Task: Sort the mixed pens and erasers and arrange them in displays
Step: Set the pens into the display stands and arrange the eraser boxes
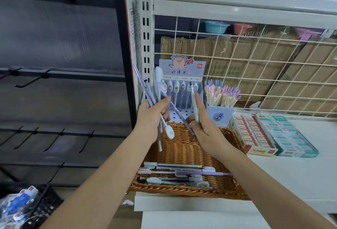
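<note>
While hovering over the wicker basket (182, 148), busy with the pen half of the job: feeding pens into the pig-topped display (182, 72) just behind it. Left hand (152, 117) clenched round a fanned bundle of pens (145, 86), some ends up, some hanging below the fist. Right hand (204, 130) pinching 1 pale pen (194, 104) upright between fingers and thumb, close to the display's perforated base; maybe touching a 2nd, darker pen (180, 117) as well, hard to tell. Capped pens already standing in the display's back row. Loose pens (178, 174) lying at the basket's near end. Erasers apparently dealt with, boxed in 2 eraser cartons (255, 134) at the right. Next, probably: lower the pale pen into a free hole, then draw another from the bundle.
</note>
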